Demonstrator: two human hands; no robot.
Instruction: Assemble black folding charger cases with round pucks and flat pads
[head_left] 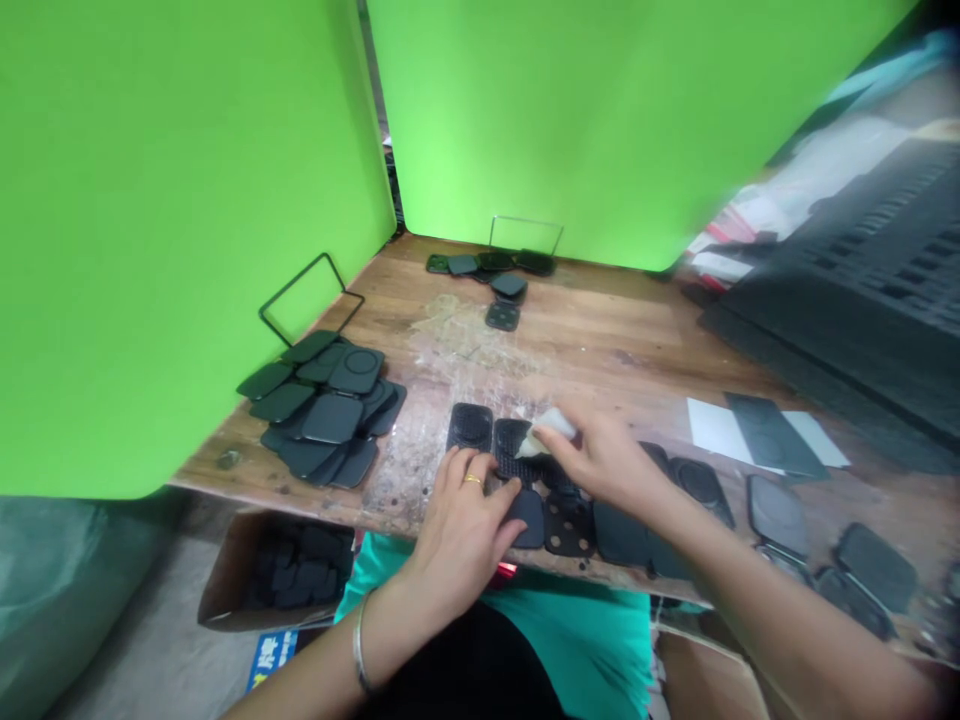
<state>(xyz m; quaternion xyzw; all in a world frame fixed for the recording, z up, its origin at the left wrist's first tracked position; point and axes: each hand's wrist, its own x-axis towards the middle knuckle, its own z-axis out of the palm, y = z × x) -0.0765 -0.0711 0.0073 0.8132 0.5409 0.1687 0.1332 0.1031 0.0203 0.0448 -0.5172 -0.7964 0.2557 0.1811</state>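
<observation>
My right hand [592,448] is closed around a small white squeeze bottle [553,432]. Its narrow tip points down and left at a black textured square plate [511,440], close to the surface; whether it touches is unclear. My left hand [469,520], wearing a ring, rests with fingers spread on the near edges of the black pieces. Under its fingertips lies another black plate [470,425] with a round mark. By the left thumb is a smooth dark plate [529,520], and beside that a black plate with several light round spots [570,527].
A heap of black plates [330,420] lies at the left, near a wire stand [292,300]. More black pieces [502,290] sit at the back. Green panels [187,200] wall the wooden table [600,330]. White sheets [720,430] and a dark crate [862,290] are right; a box [232,570] stands below.
</observation>
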